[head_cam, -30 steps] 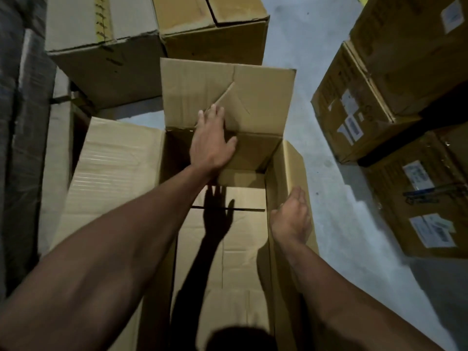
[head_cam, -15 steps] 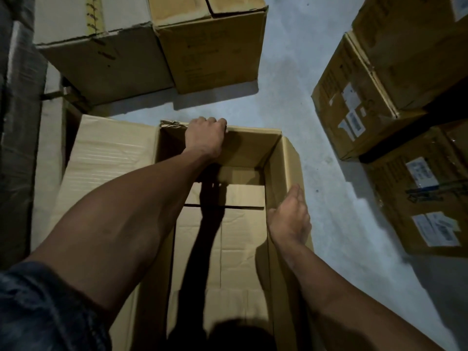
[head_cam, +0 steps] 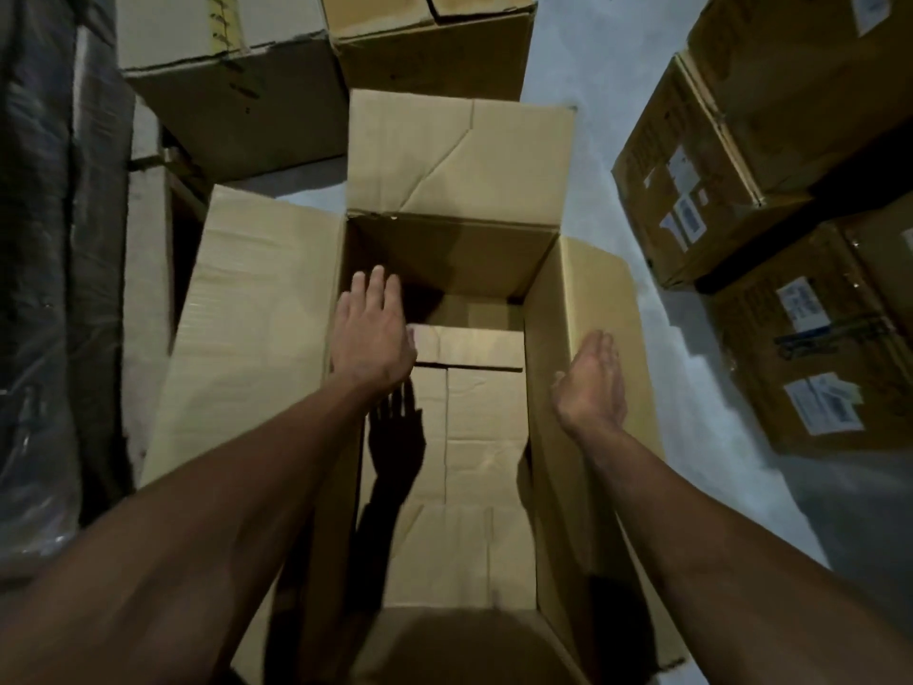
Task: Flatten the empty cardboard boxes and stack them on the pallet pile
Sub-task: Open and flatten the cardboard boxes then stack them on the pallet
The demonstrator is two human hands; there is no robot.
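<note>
An empty brown cardboard box (head_cam: 469, 467) stands open on the floor right below me, its top flaps spread outwards. The far flap (head_cam: 459, 160) stands up with a diagonal crease. My left hand (head_cam: 370, 333) hovers flat over the box's left inner wall, fingers straight, holding nothing. My right hand (head_cam: 593, 383) lies with straight fingers against the right wall and right flap (head_cam: 598, 309). The bottom flaps inside are closed, with a seam across.
Two closed boxes (head_cam: 237, 86) (head_cam: 435, 42) stand just beyond the open box. Labelled boxes (head_cam: 701, 175) (head_cam: 815, 333) are stacked at the right. Dark wrapped goods (head_cam: 44, 289) line the left side. Grey concrete floor (head_cam: 593, 56) shows between them.
My left hand let go of the far wall's top edge and drew back over the box. The far flap has sprung back up. My right hand stayed at the right wall.
</note>
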